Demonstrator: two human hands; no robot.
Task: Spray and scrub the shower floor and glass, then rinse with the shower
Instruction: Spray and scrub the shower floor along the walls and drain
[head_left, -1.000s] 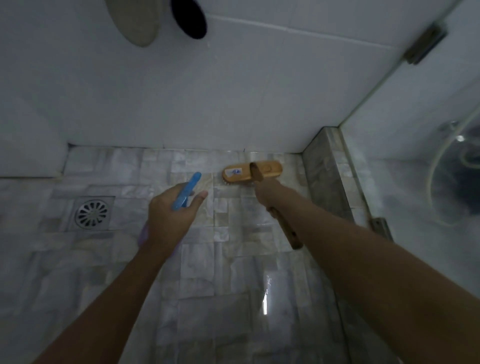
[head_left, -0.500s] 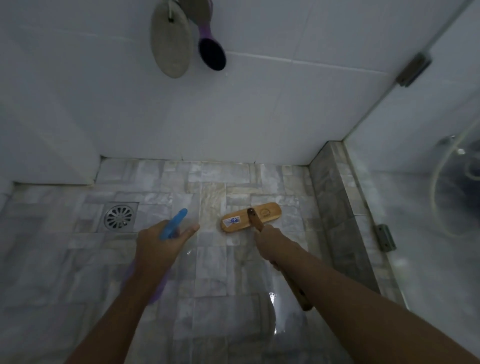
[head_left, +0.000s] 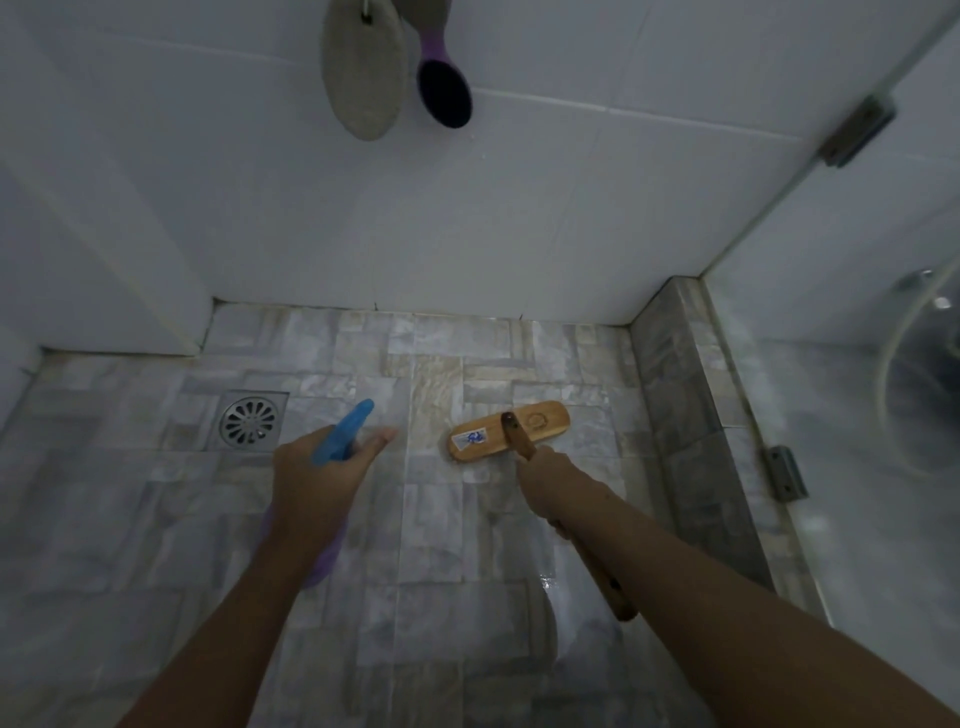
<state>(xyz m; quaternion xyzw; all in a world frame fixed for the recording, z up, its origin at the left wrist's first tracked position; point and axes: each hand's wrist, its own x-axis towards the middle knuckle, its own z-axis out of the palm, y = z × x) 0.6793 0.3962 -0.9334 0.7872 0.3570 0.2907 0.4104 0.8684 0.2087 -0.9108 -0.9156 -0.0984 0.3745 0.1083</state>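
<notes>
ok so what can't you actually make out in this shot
All in the head view.
Most of the spray bottle body: covered by the left hand and wrist, so its fill level is unknown.
Bristles of the scrub brush: under its wooden back; its sticker is too small to read.
Tops of the hanging pad and purple brush: cut off by the upper edge.
Shapes behind the glass: blurred.

white tiled wall, grey marble floor, steel drain.
</notes>
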